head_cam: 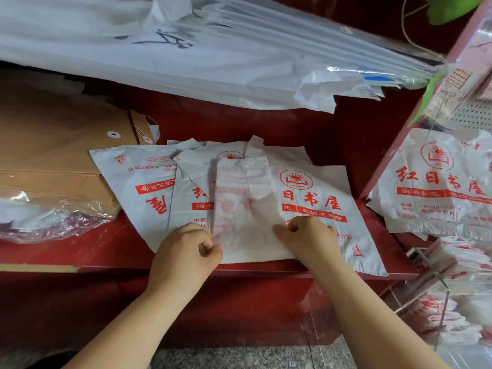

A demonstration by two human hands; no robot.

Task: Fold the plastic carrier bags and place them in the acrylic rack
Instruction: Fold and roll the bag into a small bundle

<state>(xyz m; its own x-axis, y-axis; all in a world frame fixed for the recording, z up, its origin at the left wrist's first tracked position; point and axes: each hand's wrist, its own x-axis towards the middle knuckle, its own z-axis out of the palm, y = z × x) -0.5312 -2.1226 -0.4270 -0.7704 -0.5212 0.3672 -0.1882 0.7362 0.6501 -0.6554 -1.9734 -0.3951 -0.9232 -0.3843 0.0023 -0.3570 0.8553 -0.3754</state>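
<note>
While the narrow folded carrier bag (241, 203) lies atop the flat printed bags (319, 203) on the red shelf (80, 251), we pinch its near left edge with our left hand (183, 251) and its near right edge with our right hand (308, 239), the acrylic rack (436, 278) standing just to the right.

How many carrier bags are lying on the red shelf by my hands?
4: a folded bag held by the left hand and right hand, three lying flat: left bag, middle bag, right bag. Others may be hidden beneath.
</note>
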